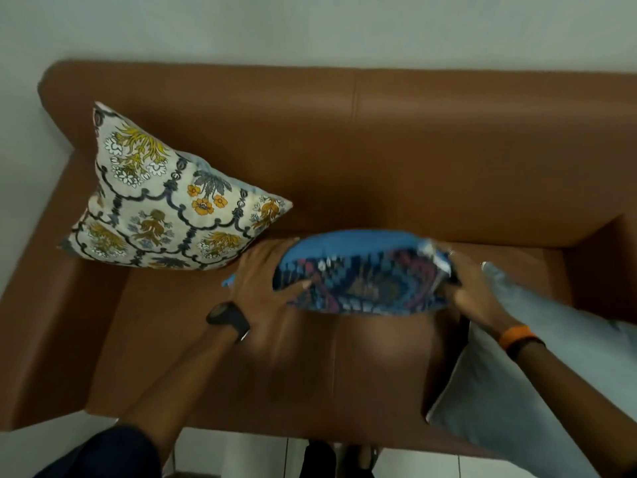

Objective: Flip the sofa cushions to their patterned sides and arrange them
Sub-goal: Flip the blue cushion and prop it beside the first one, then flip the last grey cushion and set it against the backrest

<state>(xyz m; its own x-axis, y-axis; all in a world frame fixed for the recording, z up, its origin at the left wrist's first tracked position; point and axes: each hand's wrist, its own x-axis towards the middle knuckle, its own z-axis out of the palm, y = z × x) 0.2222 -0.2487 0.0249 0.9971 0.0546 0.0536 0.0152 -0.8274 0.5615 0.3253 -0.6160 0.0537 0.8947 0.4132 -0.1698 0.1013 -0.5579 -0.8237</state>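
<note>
Head view looks down on two bare forearms reaching over the brown sofa (pixel 379 139). At the near right, a plain pale cushion (pixel 537 391) lies on the seat under the right forearm, which wears an orange band (pixel 513 336). The left wrist carries a black watch (pixel 229 319). Left hand (pixel 265 274) grips the left end of the blue cushion (pixel 362 270), thumb pressed on its patterned face, fingers behind it. Right hand (pixel 472 288) clasps the right end the same way. That cushion is held just above the middle of the seat, tilted, its plain blue side up and away, the patterned side toward the person; it is blurred. Farther left, the floral cushion (pixel 165 201) leans in the sofa corner, pattern showing, just beside the left hand.
</note>
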